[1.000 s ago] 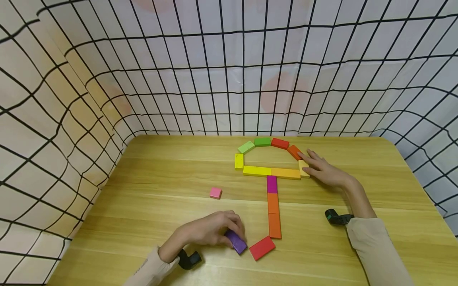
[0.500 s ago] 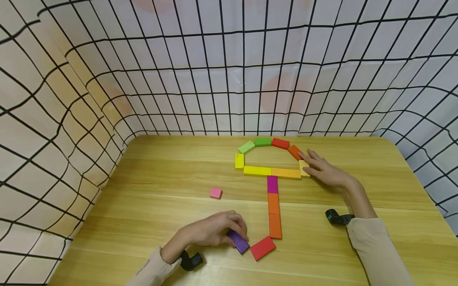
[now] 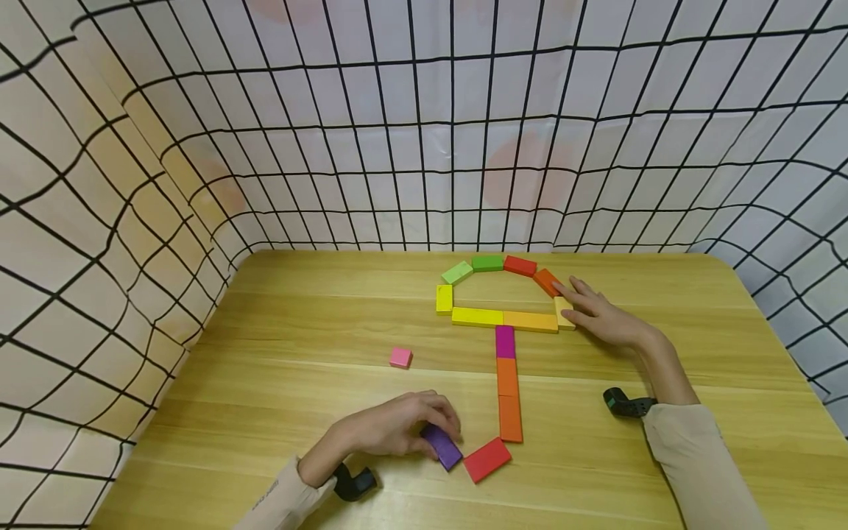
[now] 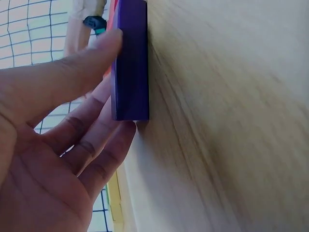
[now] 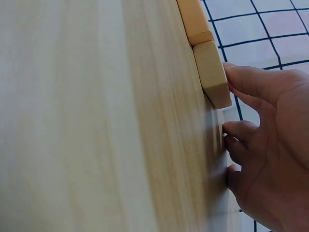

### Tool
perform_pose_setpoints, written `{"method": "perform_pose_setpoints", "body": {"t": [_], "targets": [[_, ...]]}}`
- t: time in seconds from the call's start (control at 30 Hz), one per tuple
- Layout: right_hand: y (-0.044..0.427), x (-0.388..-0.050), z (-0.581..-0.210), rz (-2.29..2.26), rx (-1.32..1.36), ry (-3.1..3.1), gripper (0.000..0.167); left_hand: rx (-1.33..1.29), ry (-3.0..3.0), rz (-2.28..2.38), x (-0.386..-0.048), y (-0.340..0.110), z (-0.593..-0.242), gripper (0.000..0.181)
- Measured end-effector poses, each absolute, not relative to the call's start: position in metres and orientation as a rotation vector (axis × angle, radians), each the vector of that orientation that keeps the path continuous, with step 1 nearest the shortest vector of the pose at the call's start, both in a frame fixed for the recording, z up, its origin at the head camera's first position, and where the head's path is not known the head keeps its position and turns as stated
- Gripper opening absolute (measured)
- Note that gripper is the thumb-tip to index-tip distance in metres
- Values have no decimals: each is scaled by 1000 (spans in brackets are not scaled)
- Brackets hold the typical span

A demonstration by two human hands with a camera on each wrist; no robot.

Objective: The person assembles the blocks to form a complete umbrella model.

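A purple block [image 3: 442, 447] lies flat on the table, pinched between the thumb and fingers of my left hand [image 3: 404, 425]. In the left wrist view the thumb presses one long face of the purple block [image 4: 131, 67]. Just right of it, a tilted red block [image 3: 487, 460] sits with its corner close by. At the arch's right end my right hand [image 3: 606, 316] rests with fingers spread. Its thumb touches the pale yellow block [image 3: 564, 313], which the right wrist view shows as a pale block [image 5: 212, 75]; the forefinger reaches the orange arch block [image 3: 547, 283].
An arch of coloured blocks includes a green block [image 3: 487, 263] and stands over a yellow bar [image 3: 477, 316]. Below runs a column with a magenta block [image 3: 505, 341] and an orange block [image 3: 510, 418]. A small pink block [image 3: 400, 358] lies at left. Grid-patterned cloth walls the wooden table [image 3: 298, 331].
My left hand has slid the purple block slightly to the right, closer to the tilted red block. The right hand has stayed in place.
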State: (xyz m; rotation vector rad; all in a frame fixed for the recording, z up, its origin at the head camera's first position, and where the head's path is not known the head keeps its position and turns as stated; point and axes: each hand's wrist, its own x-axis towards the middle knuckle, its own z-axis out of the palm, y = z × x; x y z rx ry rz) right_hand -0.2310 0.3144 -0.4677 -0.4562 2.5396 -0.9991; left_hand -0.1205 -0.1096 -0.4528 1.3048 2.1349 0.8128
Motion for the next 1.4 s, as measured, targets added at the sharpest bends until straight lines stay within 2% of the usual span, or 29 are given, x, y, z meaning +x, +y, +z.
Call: {"method": "perform_pose_setpoints", "body": {"t": [0.4,0.6,0.83,1.1,1.3,1.4], "targets": [[316,-230,-468,-1031,-452,2518,68,1041,2493,1190,-151,-138,-449,33],[315,-230,-468,-1046,-444,2508,67,875,2594,1205,-173,-157,-448,37],[313,-229,-467,-1064,-433,2496,67,873,2578,1138,-181,-164,-457,41],[313,-229,-466,-1044,-438,2512,67,823,2551,1113,-184,-166,-460,37],[314,-230,-466,-1024,-439,2527,67,890,2499,1103,-186,-168,-460,49],[315,-230,-467,-1024,-443,2529,67,916,2475,1097,-186,-169,-461,47]]}}
